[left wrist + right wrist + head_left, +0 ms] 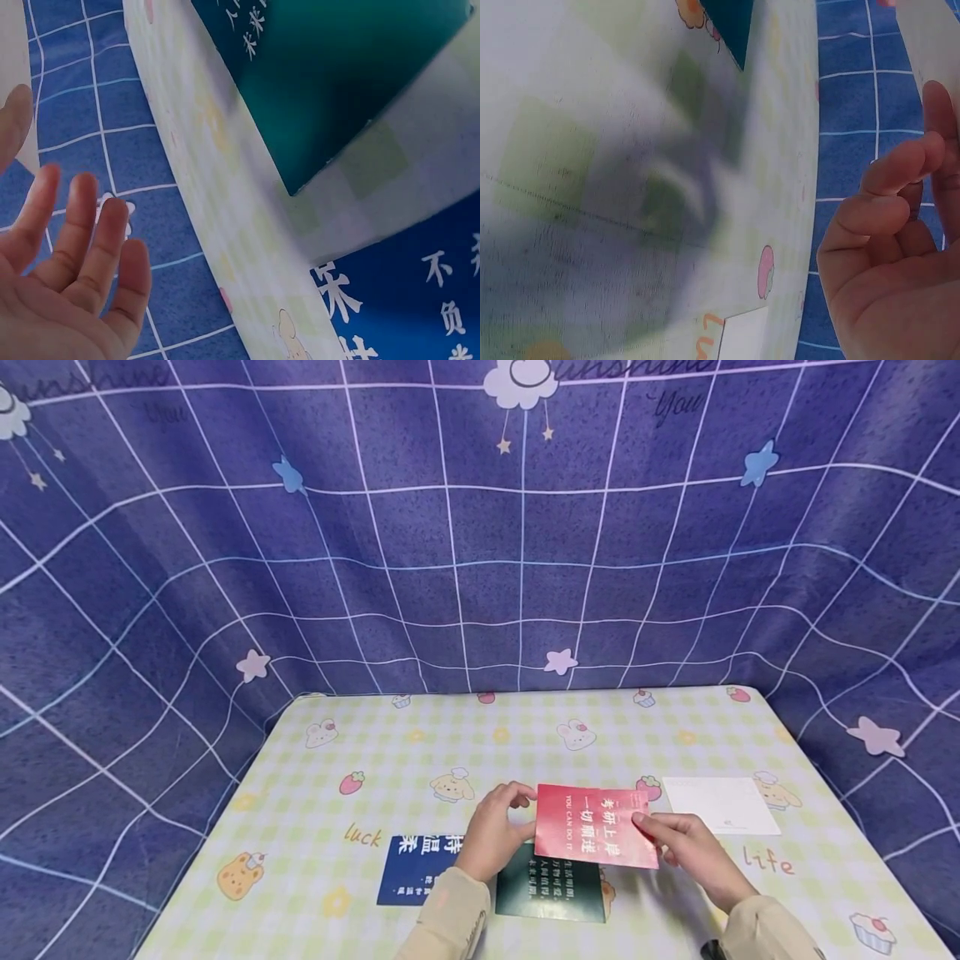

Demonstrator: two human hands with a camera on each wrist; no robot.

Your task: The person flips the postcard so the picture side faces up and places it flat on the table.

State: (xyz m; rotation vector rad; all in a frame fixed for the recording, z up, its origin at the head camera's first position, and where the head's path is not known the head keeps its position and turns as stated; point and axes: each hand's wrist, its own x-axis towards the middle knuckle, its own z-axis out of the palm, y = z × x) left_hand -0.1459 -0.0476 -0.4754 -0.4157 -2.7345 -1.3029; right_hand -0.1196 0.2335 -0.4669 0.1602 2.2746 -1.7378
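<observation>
My right hand pinches the right side of a red postcard with white lettering, the thumb on its printed face. The card is raised above the table, and its pale back shows in the right wrist view. At its left edge is my left hand, with the thumb partly behind the card and the fingers loosely bent and spread in the left wrist view. Below lies a dark green postcard, partly covered by the red one. A blue postcard lies left of it, partly hidden by my left hand.
A white card lies flat at the right, beyond my right hand. The table has a checked cloth with cartoon prints. Behind it and at both sides hangs a blue grid-patterned curtain.
</observation>
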